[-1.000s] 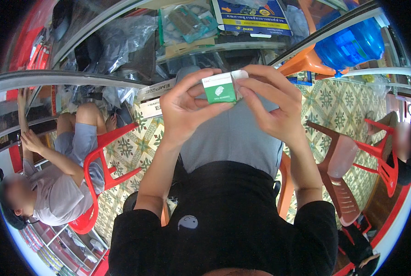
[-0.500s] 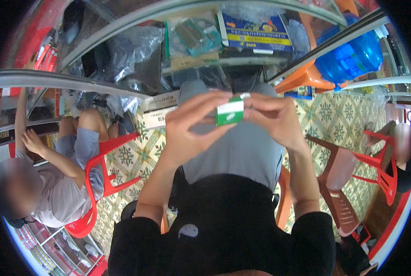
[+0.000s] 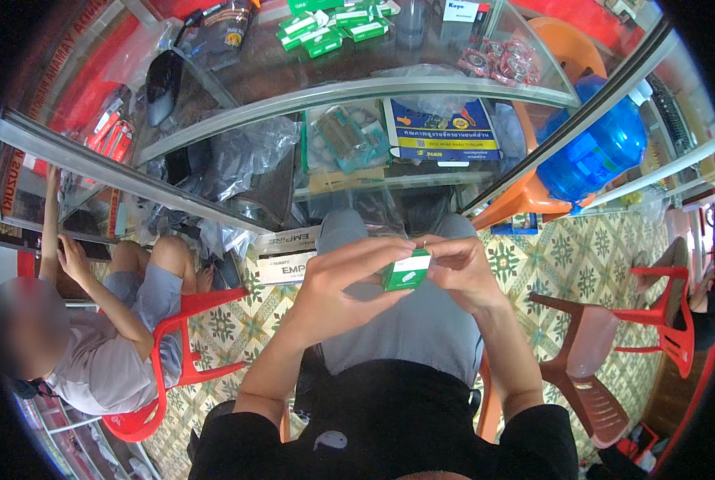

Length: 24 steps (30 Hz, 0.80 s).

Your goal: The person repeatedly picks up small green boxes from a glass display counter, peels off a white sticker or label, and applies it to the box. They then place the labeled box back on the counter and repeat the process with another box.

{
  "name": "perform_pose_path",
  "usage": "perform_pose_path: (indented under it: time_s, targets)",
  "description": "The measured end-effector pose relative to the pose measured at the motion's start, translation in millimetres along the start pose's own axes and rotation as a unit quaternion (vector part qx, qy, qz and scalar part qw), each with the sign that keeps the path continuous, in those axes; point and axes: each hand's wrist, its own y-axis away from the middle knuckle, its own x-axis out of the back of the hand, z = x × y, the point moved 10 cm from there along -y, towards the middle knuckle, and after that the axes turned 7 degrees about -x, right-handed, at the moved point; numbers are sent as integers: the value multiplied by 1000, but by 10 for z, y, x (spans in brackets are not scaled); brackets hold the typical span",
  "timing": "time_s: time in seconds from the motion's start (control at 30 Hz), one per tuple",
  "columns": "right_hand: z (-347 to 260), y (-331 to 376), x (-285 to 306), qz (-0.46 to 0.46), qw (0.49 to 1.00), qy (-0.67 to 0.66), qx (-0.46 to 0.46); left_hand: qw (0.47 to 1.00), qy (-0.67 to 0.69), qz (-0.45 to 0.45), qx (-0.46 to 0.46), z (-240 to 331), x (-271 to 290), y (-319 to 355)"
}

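A small green and white cardboard box [image 3: 406, 274] is held above my lap, between my two hands. My left hand [image 3: 349, 284] grips it from the left, its fingers over the top edge and its thumb under the lower edge. At the box's right end, the fingertips of my right hand [image 3: 463, 270] are closed against its upper corner. Whether they pinch a flap there is too small to tell. Several similar green and white boxes [image 3: 324, 42] lie in a pile on the glass counter top in front of me.
The glass case [image 3: 349, 94] holds a blue and yellow package [image 3: 441, 148] and plastic bags. Red-ringed packets [image 3: 501, 62] lie on top. At right are a blue water jug [image 3: 589, 148], an orange chair [image 3: 517, 196] and a brown chair [image 3: 585, 352]. Another person [image 3: 101, 352] sits at left.
The view has tilted upward, so the counter top with the green boxes now shows and my hands appear lower. The box has turned slightly in my hands; both hands remain on it.
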Motion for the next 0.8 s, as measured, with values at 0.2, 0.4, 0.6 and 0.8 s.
perform_pose_path:
  time_s: [0.2,0.4,0.6,0.8]
  targets:
    - [121,0,-29,-21,994,-106,-27,999,-34,-32,-4,144,18,-93]
    - [91,6,-144,-63,982,-174,-31,994,-90,-42,-39,371,40,-205]
    - [145,-31,-111,-99,963,-251,-18,995,-89,-31,-19,471,116,-238]
    - [20,28,-309,-85,976,-200,-18,986,-136,-80,-45,520,48,-295]
